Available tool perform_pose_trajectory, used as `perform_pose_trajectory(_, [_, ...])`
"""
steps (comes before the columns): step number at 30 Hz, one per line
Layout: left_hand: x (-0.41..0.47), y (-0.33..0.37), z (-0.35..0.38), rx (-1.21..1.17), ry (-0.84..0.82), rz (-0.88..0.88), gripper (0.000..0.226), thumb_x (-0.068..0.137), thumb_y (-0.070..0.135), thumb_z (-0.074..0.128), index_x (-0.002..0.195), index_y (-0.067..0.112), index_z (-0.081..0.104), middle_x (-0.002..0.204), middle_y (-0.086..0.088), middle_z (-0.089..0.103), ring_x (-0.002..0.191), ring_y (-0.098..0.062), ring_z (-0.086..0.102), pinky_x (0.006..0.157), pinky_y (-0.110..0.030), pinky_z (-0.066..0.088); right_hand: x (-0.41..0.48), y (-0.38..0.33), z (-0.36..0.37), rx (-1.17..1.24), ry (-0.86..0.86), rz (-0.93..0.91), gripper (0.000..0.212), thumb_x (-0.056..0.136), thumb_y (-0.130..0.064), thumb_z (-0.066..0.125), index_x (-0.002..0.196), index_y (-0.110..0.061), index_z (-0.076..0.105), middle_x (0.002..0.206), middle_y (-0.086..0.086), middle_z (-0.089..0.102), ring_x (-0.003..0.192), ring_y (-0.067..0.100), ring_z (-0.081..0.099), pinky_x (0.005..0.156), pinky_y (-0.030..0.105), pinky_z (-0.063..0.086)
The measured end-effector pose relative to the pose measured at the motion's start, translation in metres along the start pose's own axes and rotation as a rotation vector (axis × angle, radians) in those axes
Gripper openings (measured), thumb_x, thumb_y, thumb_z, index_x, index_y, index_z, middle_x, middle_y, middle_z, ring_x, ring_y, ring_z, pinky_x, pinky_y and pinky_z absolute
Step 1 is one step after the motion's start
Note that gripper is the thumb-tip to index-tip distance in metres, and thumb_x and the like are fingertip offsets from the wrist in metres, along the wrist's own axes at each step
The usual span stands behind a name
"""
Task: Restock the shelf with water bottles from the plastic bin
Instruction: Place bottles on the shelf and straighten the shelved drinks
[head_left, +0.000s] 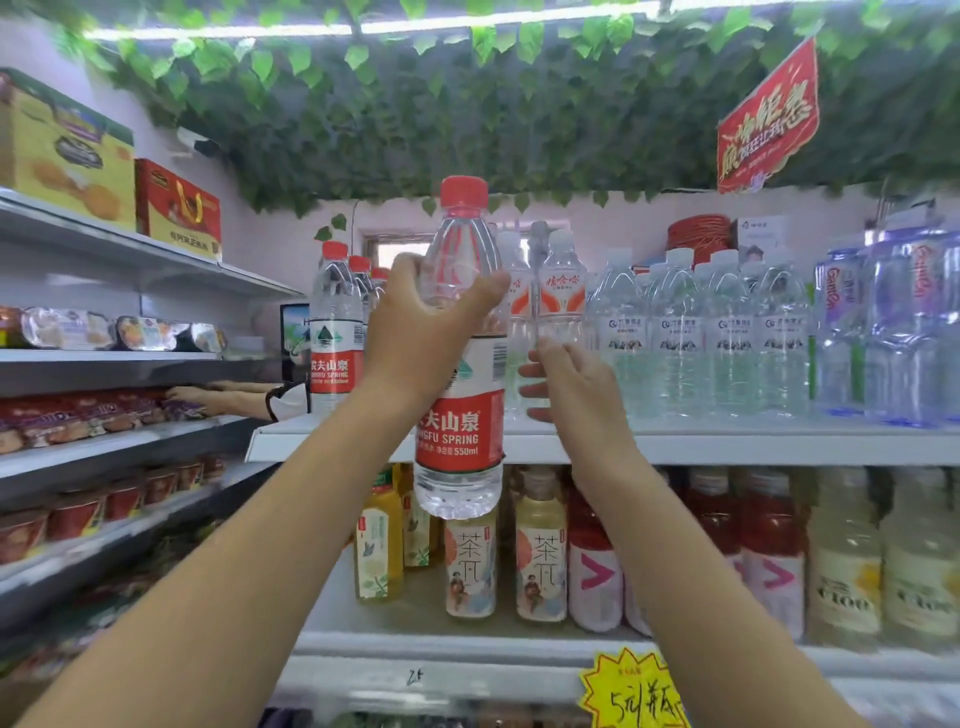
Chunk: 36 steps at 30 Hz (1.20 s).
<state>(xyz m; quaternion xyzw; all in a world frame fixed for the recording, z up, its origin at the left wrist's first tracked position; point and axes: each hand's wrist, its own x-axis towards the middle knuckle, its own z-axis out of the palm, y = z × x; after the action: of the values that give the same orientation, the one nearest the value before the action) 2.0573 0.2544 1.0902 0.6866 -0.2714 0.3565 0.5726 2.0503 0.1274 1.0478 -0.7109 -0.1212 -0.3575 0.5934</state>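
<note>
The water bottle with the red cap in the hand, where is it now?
Head view, centre: the left hand holds the red-capped bottle upright before the water shelf edge, right of the matching bottles standing there, left of the right hand.

Both bare arms stretched forward and up. Left hand wraps thumb and fingers round a bottle; right hand loose, fingers spread.

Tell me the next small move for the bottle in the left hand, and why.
Probably lift the water bottle forward onto the top shelf, into what looks like space between the matching red-capped bottles and the orange-labelled bottles. The left hand grips it upright, in front of the shelf edge and not yet set down; the right hand is open beside the orange-labelled ones.
</note>
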Motion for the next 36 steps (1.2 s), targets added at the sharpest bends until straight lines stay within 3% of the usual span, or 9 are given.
perform_pose_trajectory(5, [-0.023, -0.003, -0.029, -0.053, -0.015, -0.015, 0.058, 0.069, 0.056, 0.067, 0.113, 0.024, 0.046, 0.103, 0.005, 0.064, 0.090, -0.014, 0.065, 0.074, -0.029, 0.051, -0.069, -0.007, 0.055, 0.245, -0.048, 0.037, 0.031, 0.097, -0.051, 0.028, 0.099, -0.035, 0.055, 0.090, -0.011, 0.066, 0.075, -0.008, 0.064, 0.060, 0.009, 0.049])
perform_pose_trajectory(9, [-0.045, -0.004, -0.054, -0.040, -0.031, -0.036, 0.063, 0.073, 0.053, 0.070, 0.120, 0.020, 0.043, 0.095, 0.012, 0.059, 0.085, -0.002, 0.060, 0.072, -0.019, 0.047, -0.106, -0.006, 0.099, 0.215, 0.075, 0.001, 0.042, 0.091, -0.060, 0.029, 0.104, -0.029, 0.053, 0.088, -0.010, 0.061, 0.085, -0.001, 0.062, 0.080, 0.026, 0.053])
perform_pose_trajectory(14, [-0.060, -0.016, -0.093, -0.123, -0.062, -0.122, 0.053, 0.077, 0.045, 0.069, 0.115, 0.023, 0.040, 0.092, 0.018, 0.050, 0.081, 0.006, 0.050, 0.063, -0.011, 0.038, -0.128, -0.017, 0.130, 0.192, 0.054, 0.037, 0.039, 0.095, -0.045, 0.036, 0.114, -0.014, 0.050, 0.081, -0.013, 0.056, 0.062, -0.024, 0.052, 0.050, -0.001, 0.038])
perform_pose_trajectory(17, [-0.053, -0.021, -0.113, -0.170, -0.183, -0.168, 0.051, 0.081, 0.050, 0.062, 0.118, 0.022, 0.040, 0.096, 0.013, 0.053, 0.086, 0.000, 0.053, 0.066, -0.017, 0.039, -0.124, -0.019, 0.141, 0.168, 0.056, 0.042, 0.038, 0.090, -0.055, 0.041, 0.104, -0.022, 0.052, 0.085, -0.014, 0.058, 0.071, -0.020, 0.057, 0.064, 0.003, 0.047])
perform_pose_trajectory(19, [-0.047, -0.026, -0.125, -0.168, -0.285, -0.193, 0.046, 0.087, 0.053, 0.052, 0.120, 0.023, 0.039, 0.099, 0.011, 0.054, 0.089, -0.004, 0.055, 0.070, -0.021, 0.043, -0.117, -0.022, 0.151, 0.184, 0.046, 0.099, 0.075, 0.072, -0.080, 0.044, 0.117, -0.022, 0.054, 0.106, -0.004, 0.065, 0.098, 0.002, 0.064, 0.090, 0.034, 0.053])
perform_pose_trajectory(21, [-0.038, -0.035, -0.134, -0.166, -0.368, -0.180, 0.047, 0.090, 0.054, 0.045, 0.124, 0.023, 0.040, 0.107, 0.006, 0.059, 0.093, -0.010, 0.061, 0.074, -0.026, 0.048, -0.110, -0.024, 0.154, 0.229, 0.046, 0.150, 0.074, 0.068, -0.082, 0.046, 0.115, -0.027, 0.057, 0.110, 0.002, 0.068, 0.100, 0.019, 0.066, 0.089, 0.046, 0.054])
perform_pose_trajectory(24, [-0.028, -0.051, -0.143, -0.128, -0.459, -0.120, 0.041, 0.093, 0.052, 0.039, 0.124, 0.025, 0.042, 0.107, 0.008, 0.059, 0.090, -0.003, 0.060, 0.070, -0.017, 0.051, -0.090, -0.023, 0.148, 0.310, -0.025, 0.177, 0.041, 0.076, -0.066, 0.045, 0.092, -0.031, 0.059, 0.087, 0.002, 0.073, 0.078, 0.017, 0.072, 0.069, 0.032, 0.060])
perform_pose_trajectory(28, [-0.018, -0.083, -0.146, -0.059, -0.461, -0.087, 0.028, 0.096, 0.043, 0.038, 0.109, 0.023, 0.051, 0.104, 0.006, 0.061, 0.100, -0.011, 0.059, 0.087, -0.030, 0.049, -0.057, -0.014, 0.151, 0.340, -0.092, 0.249, 0.092, 0.054, -0.067, 0.076, 0.128, -0.019, 0.049, 0.103, 0.010, 0.069, 0.088, 0.026, 0.070, 0.080, 0.043, 0.057])
perform_pose_trajectory(36, [0.010, -0.167, -0.125, 0.617, -0.418, 0.168, 0.028, 0.094, 0.036, 0.044, 0.113, 0.019, 0.057, 0.112, 0.008, 0.054, 0.108, -0.011, 0.051, 0.089, -0.027, 0.040, 0.028, 0.005, 0.142, 0.210, -0.059, 0.083, 0.078, 0.062, -0.050, 0.073, 0.129, -0.021, 0.045, 0.108, 0.005, 0.068, 0.089, 0.021, 0.071, 0.076, 0.037, 0.058])
